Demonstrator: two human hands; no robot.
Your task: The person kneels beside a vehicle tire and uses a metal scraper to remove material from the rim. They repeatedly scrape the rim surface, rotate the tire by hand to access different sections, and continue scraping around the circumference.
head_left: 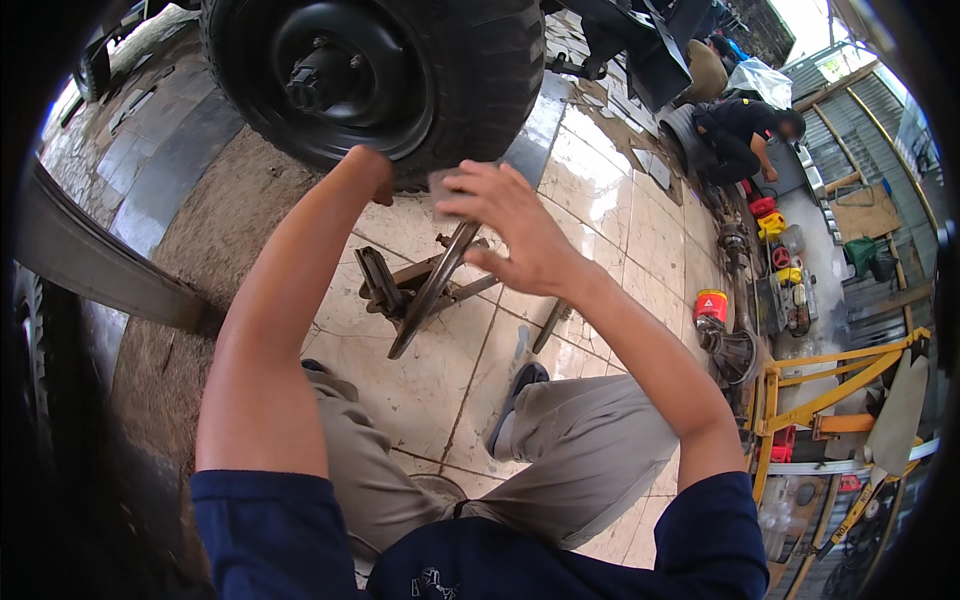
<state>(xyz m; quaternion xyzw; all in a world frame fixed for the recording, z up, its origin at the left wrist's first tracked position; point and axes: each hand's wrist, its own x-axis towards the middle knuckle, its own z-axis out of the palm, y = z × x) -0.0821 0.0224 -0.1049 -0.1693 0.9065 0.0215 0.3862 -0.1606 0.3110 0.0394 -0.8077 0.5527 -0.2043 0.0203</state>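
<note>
A large black tyre [490, 90] on a dark wheel rim [400, 110] stands right in front of me. My left hand [373, 170] is bent down at the wrist near the tyre's lower edge, its fingers hidden. To its right my right hand [512, 230] is raised with the fingers stretched and the thumb apart. A blurred greyish patch at its fingertips cannot be made out. Below the hands a long, slightly curved metal bar [430, 297] slants over a brown metal bracket [381, 285] on the floor. The bar's upper end lies close to my right hand.
My knees are bent over the tiled floor [400, 400]. A metal post [120, 265] rises at left. On the right stand a red and yellow can [711, 308], a long axle [740, 270] and a yellow metal frame [830, 390]. Another person [735, 135] crouches at the far right.
</note>
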